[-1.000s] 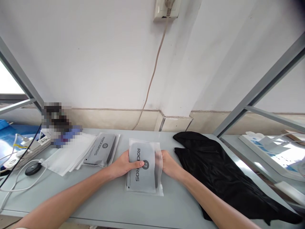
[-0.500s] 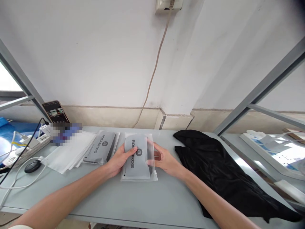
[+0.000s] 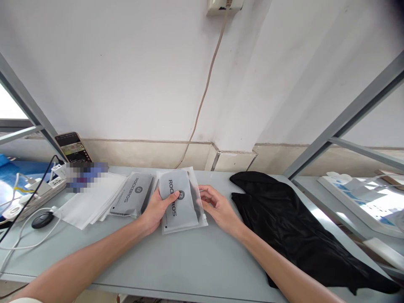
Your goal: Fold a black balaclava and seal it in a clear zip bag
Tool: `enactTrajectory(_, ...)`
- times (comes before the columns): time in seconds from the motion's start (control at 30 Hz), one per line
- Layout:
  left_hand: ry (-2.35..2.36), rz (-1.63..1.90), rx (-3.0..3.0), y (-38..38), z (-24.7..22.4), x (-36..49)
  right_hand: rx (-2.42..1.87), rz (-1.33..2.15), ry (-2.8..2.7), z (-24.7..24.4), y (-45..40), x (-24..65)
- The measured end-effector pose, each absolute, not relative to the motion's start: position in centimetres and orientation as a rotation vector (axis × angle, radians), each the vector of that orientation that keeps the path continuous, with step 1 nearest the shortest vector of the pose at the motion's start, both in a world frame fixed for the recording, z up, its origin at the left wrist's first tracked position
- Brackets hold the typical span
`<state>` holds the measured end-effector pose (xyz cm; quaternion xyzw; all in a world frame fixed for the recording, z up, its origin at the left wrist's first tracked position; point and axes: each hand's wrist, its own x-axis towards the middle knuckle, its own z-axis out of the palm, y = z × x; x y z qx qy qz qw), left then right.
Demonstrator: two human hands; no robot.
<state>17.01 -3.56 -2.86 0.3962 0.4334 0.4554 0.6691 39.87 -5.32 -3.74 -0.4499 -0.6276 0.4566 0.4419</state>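
Note:
A frosted zip bag (image 3: 186, 225) printed ROCKBROS, with a dark folded item partly visible inside, is held slightly tilted over the table. My left hand (image 3: 157, 212) grips its left side, thumb across the front near the round logo. At the bag's right edge, by the slider, my right hand (image 3: 219, 208) has its thumb and fingers closed on the plastic; the fingertips are partly hidden. Left of it lies another filled ROCKBROS bag (image 3: 132, 195), beside a stack of flat, frosted bags (image 3: 91, 202).
Black fabric (image 3: 290, 231) lies spread on the right of the grey table (image 3: 176, 269). At the left are a phone (image 3: 74, 147), a power strip (image 3: 57, 183), white cables and a small black round device (image 3: 42, 219). Metal frame posts (image 3: 347, 113) rise at both sides.
The held zip bag has moved slightly up and to the left and is turned a little. My right thumb and fingers have drawn closer together at its edge.

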Motion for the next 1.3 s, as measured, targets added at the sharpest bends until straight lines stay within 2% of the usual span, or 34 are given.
enactTrajectory(0.13,1.02,1.094,0.855,-3.34,-2.93,16.97,-1.189,1.034,-1.601,-3.88,-5.26,39.95)
enactTrajectory(0.37,1.037,0.996,0.934,-3.36,-2.92,16.71,-1.078,1.333,-1.673,-3.56,-5.4,39.92)
enactTrajectory(0.5,1.035,0.998,0.901,-3.38,-2.72,16.77,-1.107,1.204,-1.5,-3.81,-5.02,40.01)
enactTrajectory(0.8,0.875,0.786,0.926,-3.62,-3.22,16.46,-1.102,1.254,-1.58,-4.05,-5.39,39.92)
enactTrajectory(0.9,0.892,0.822,0.897,-3.68,-3.23,16.62,-1.125,1.109,-1.496,-4.2,-5.05,39.96)
enactTrajectory(1.13,0.811,0.718,0.901,-3.81,-3.08,16.66,-1.045,1.029,-1.743,-3.82,-5.1,39.95)
enactTrajectory(1.3,0.889,0.926,0.842,-3.81,-3.27,16.98,-1.189,1.121,-1.426,-3.9,-4.94,40.1)
